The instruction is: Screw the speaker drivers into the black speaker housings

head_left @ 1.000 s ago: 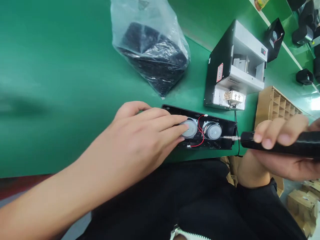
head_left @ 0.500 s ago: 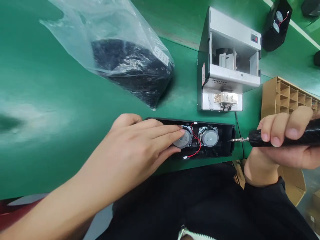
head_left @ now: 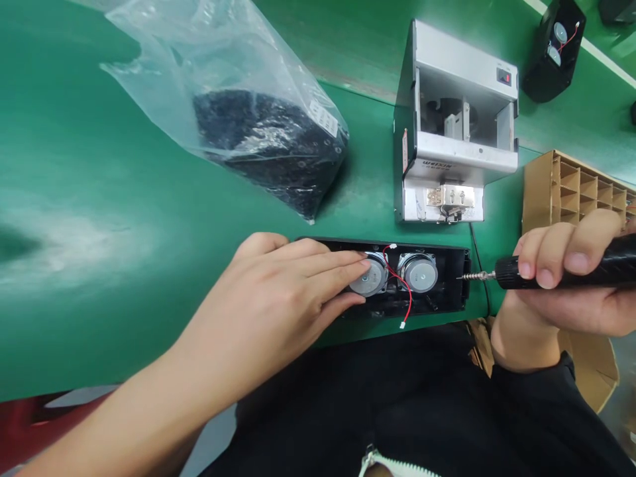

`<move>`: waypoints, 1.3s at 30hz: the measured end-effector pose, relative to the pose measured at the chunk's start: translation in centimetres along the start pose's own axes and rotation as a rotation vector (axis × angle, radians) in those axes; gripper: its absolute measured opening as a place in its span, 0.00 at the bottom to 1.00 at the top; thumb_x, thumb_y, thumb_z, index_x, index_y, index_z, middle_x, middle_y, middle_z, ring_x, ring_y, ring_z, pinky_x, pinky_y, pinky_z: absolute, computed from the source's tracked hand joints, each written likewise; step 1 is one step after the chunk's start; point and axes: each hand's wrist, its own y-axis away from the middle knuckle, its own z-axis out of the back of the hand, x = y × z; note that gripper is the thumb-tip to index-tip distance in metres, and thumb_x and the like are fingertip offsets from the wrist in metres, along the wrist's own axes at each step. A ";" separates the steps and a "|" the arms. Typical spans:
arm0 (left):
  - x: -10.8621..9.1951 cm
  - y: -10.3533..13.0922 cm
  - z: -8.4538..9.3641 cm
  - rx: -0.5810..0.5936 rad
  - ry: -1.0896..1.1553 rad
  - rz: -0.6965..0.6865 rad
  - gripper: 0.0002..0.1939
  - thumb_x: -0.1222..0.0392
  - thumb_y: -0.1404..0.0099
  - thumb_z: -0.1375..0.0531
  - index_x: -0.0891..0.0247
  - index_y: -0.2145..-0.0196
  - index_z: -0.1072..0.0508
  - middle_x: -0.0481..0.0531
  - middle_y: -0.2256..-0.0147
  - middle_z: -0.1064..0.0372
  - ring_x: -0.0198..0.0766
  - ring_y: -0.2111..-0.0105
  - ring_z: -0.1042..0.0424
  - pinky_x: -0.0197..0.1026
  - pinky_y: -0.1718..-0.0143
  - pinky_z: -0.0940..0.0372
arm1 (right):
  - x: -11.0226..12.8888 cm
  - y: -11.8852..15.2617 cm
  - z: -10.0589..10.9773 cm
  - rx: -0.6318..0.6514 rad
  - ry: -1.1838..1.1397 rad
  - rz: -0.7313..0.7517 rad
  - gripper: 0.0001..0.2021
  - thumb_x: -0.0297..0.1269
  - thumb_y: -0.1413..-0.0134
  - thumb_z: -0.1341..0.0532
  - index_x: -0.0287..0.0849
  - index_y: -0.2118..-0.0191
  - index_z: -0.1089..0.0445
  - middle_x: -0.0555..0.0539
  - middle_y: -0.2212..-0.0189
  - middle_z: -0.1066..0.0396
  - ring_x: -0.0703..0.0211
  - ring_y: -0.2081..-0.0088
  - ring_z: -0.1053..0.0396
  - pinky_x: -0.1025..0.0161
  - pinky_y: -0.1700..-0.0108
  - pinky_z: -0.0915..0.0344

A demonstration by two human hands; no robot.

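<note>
A long black speaker housing [head_left: 450, 275] lies on the green bench in front of me, with two round speaker drivers showing in it. My left hand [head_left: 293, 285] reaches over its left part, fingers close together, fingertips and thumb gripping the left speaker driver [head_left: 371, 277]. The right speaker driver [head_left: 421, 273] is uncovered. Between the two runs a red wire [head_left: 409, 295] with small white plugs at its ends, the lower one past the housing's near wall. My right hand [head_left: 571, 278] grips a black electric screwdriver [head_left: 511, 273], its bit pointing left over the housing's right end.
Behind the housing stands a silver screw feeder machine [head_left: 462, 156]. A clear plastic bag [head_left: 268, 139] of black parts lies left of it. At right is a cardboard box with dividers [head_left: 539, 189]; another black speaker housing [head_left: 556, 66] stands at the far right.
The red wire's lower plug has swung right along the housing's near edge. Both hands keep nearly the same pose; the whole view has shifted slightly.
</note>
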 end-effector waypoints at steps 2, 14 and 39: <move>0.0 0.0 -0.1 -0.014 -0.004 -0.024 0.11 0.55 0.07 0.39 0.53 0.41 0.15 0.50 0.48 0.05 0.49 0.55 0.11 0.57 0.55 0.34 | 0.0 0.0 -0.1 0.003 0.012 0.019 0.25 0.61 0.31 0.18 0.67 0.33 0.10 0.59 0.75 0.30 0.60 0.83 0.32 0.56 0.79 0.21; -0.3 -0.1 0.0 0.045 -0.040 0.020 0.11 0.57 0.10 0.36 0.51 0.40 0.13 0.49 0.47 0.05 0.51 0.55 0.12 0.56 0.55 0.33 | 0.3 -1.0 0.5 0.032 0.048 -0.005 0.22 0.65 0.26 0.23 0.71 0.33 0.11 0.55 0.72 0.24 0.57 0.80 0.27 0.55 0.76 0.16; 0.5 -0.8 -0.6 -0.014 -0.097 -0.068 0.15 0.61 0.10 0.43 0.54 0.47 0.14 0.50 0.52 0.06 0.49 0.61 0.11 0.54 0.62 0.31 | -8.2 -7.1 -4.7 0.038 0.413 0.460 0.45 0.88 0.24 0.61 0.69 0.20 0.40 0.56 0.71 0.43 0.58 0.84 0.42 0.56 0.81 0.36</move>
